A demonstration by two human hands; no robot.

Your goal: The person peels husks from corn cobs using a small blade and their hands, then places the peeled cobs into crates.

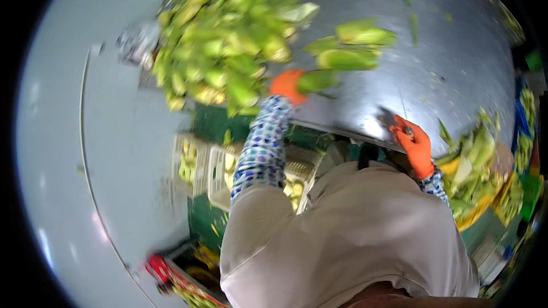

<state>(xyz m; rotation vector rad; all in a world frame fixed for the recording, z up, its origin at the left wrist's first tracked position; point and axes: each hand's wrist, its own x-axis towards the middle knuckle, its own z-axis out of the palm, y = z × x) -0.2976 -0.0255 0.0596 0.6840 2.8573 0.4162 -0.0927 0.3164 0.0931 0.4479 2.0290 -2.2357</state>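
Observation:
My left hand (289,86), in an orange glove, grips one end of a green ear of corn in its husk (317,81) at the near edge of the metal table (355,106). A large heap of husked-over corn ears (231,38) lies just left of it. A few loose ears (364,34) rest on the table beyond. My right hand (413,143), also in an orange glove, is closed around a small dark tool, whose kind I cannot tell, over the table's near edge. Patterned sleeves cover both forearms.
Stripped husks (471,171) are piled in a yellow container at the right. Pale plastic crates (218,179) holding corn stand on the green floor below the table. A red box (158,267) sits at the lower left. A pale wall with a thin pipe (85,136) runs along the left.

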